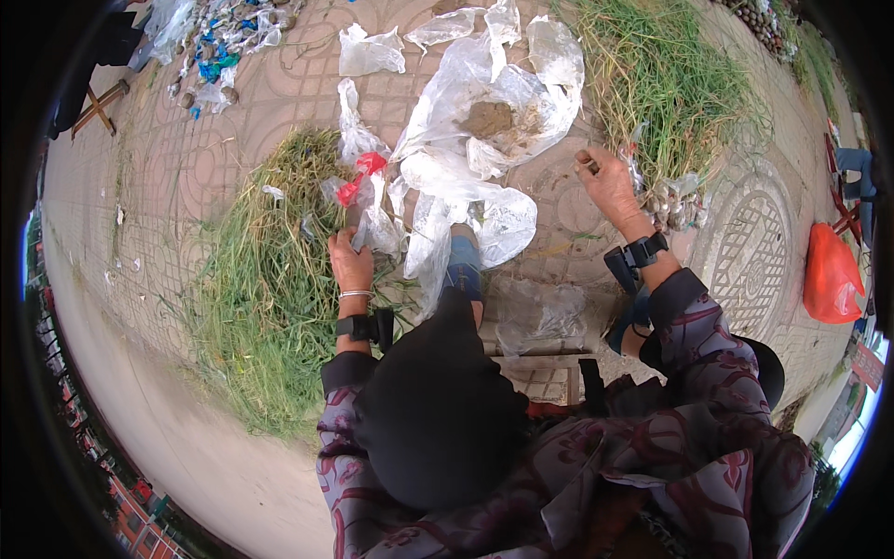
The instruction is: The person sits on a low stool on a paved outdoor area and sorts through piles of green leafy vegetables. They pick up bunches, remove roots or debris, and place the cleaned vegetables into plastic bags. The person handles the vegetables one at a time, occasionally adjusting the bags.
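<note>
My left hand (351, 262) is at the right edge of a heap of cut grass (272, 300). Its fingertips are beside crumpled clear plastic (380, 227), and I cannot tell whether they grip it. A red plastic scrap (360, 180) lies just beyond. My right hand (611, 187) is raised to the right of the plastic sheets, pinching a small brown lump (593, 168). Between the hands, white translucent plastic bags (447, 178) are spread on the ground. A mound of wet mud (487, 119) sits on the far sheet.
Another grass heap (670, 84) lies at far right, with small wrapped bundles (677, 206) at its near edge. Nearby are a round manhole cover (751, 241) and a red plastic bag (833, 274). Wrapped lumps (216, 52) are piled at far left, near a person's folding stool (101, 108).
</note>
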{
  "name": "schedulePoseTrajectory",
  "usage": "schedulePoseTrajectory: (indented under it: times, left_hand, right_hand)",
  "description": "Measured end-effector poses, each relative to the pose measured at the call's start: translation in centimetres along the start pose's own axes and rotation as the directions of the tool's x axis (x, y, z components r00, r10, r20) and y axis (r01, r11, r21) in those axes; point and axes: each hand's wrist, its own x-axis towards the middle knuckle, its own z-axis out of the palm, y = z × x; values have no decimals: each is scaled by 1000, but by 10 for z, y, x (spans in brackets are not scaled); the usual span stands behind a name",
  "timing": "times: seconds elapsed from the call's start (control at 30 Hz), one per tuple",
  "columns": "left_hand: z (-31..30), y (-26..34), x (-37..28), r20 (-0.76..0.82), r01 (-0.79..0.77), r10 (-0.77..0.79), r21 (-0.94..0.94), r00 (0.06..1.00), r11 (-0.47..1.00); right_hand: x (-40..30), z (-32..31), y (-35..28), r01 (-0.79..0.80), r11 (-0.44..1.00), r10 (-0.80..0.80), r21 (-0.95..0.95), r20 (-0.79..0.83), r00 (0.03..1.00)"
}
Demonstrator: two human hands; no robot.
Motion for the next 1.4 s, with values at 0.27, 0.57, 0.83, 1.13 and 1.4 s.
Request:
schedulePoseTrajectory:
  times: [0.27,0.57,0.83,1.13,1.4]
  left_hand:
    - [12,-22,37,-225,-211,226,87,948,974]
    - [42,-20,67,-77,188,-465,-847,882,497]
    - [-104,58,24,-65,-56,-161,-997,985,61]
    - [-107,135,-2,62,22,194,-979,979,200]
    - [-78,133,5,108,96,125,-991,986,95]
  right_hand:
    - [-34,41,-40,-30,989,-4,144,228,974]
    - [-40,49,-55,-61,964,-22,260,307,952]
    - [-25,45,-86,-197,852,11,486,360,933]
    - [45,16,-214,617,772,-554,153,-312,771]
    - [17,43,-141,-20,946,-214,324,670,711]
